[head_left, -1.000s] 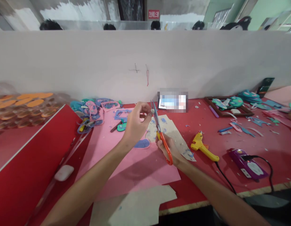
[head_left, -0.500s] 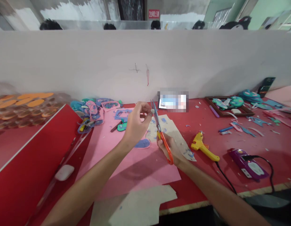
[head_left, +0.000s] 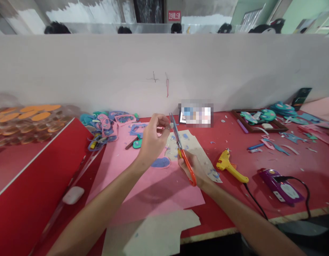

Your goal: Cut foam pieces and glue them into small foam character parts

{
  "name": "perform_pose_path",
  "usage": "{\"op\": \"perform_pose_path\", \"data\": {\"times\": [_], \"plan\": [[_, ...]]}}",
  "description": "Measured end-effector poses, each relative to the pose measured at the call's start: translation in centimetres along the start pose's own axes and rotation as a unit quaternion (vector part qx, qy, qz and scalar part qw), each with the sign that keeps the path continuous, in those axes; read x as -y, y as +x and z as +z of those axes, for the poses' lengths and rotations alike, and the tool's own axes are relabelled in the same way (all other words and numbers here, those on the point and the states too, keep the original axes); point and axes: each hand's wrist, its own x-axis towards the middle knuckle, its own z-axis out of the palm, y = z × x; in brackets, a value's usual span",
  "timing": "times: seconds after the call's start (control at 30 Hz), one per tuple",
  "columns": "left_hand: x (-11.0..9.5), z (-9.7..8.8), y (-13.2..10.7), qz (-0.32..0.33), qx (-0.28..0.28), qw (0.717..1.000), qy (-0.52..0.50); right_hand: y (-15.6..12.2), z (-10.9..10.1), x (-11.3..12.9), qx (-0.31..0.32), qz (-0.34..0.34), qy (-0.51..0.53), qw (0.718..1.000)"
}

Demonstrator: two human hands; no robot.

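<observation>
Scissors held just beside a small pale piece, both raised over the pink sheet on the red counter.
From my end, I see orange handles with a yellow patch and slim grey blades slanting up and away; the piece looks roundish and whitish, too small for me to make out finely. I have the left hand reaching in from lower left, fingers curled, its grip pinching the piece at the fingertips. My right hand comes from lower right, its grip wrapped around the handles. Whether blade touches piece, I cannot tell.
</observation>
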Motion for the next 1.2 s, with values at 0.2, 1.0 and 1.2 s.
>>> {"op": "perform_pose_path", "data": {"times": [0.2, 1.0, 1.2], "plan": [[0.25, -0.24, 0.14, 0.003, -0.005, 1.0, 0.001, 0.01, 0.01, -0.36, -0.002, 0.005, -0.024, 1.0], [0.09, -0.24, 0.18, -0.033, 0.023, 0.999, 0.03, 0.06, -0.12, -0.41, -0.009, 0.002, -0.044, 0.999], [-0.15, -0.31, 0.24, -0.035, 0.019, 0.999, 0.026, 0.05, -0.02, -0.55, -0.001, 0.013, -0.036, 0.999]]}}
